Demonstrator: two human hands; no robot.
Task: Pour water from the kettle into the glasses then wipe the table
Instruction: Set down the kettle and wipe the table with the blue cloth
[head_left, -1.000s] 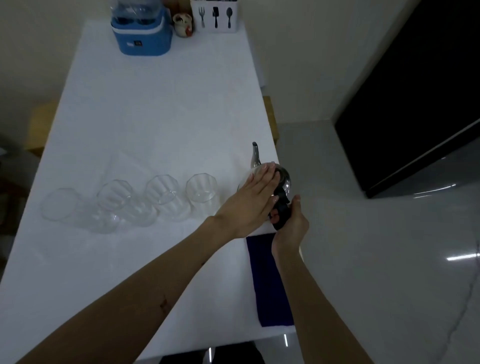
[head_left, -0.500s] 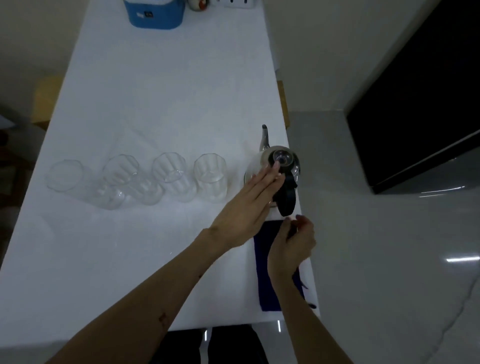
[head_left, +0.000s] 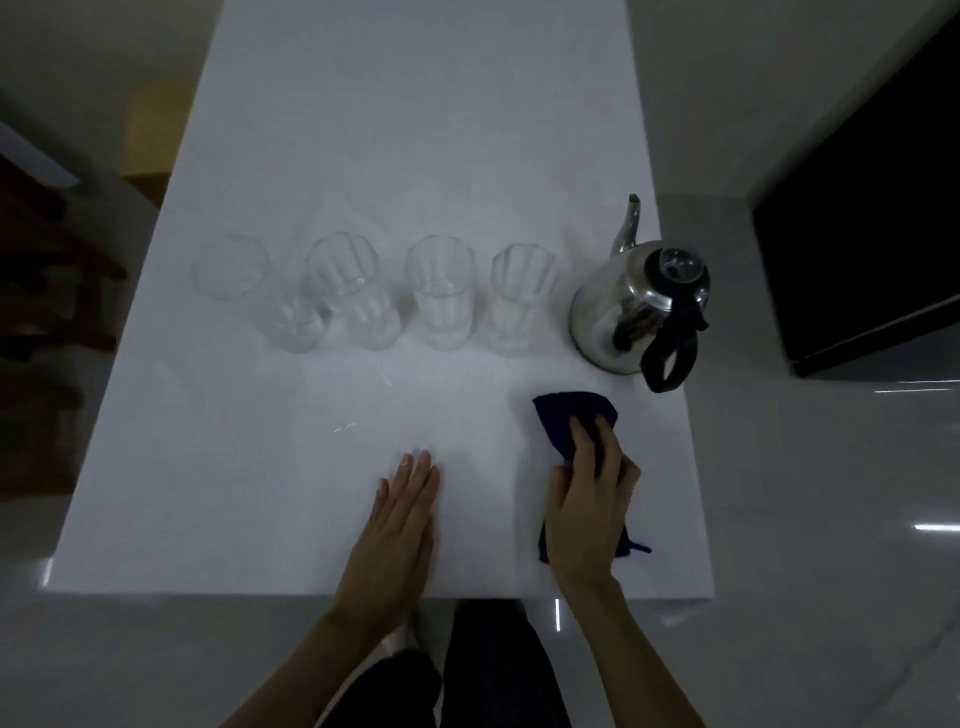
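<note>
A steel kettle (head_left: 621, 306) with a black handle and lid knob stands near the right edge of the white table (head_left: 415, 130), spout pointing away from me. Several clear glasses stand in a row to its left, the nearest glass (head_left: 519, 299) just beside it, the farthest glass (head_left: 234, 275) at the left. My right hand (head_left: 589, 499) presses and grips a dark blue cloth (head_left: 563, 421) on the table in front of the kettle. My left hand (head_left: 402, 525) lies flat on the table with fingers together, holding nothing.
The table's near edge (head_left: 363, 592) runs just below my hands, and its right edge passes close to the kettle. A glossy pale floor (head_left: 831, 519) lies to the right, with a dark cabinet (head_left: 872, 208) beyond. Brown furniture (head_left: 47, 260) stands at the left.
Both hands left the kettle. My right hand took hold of the blue cloth and bunched it on the table. My left hand dropped flat onto the table. The view tilted down.
</note>
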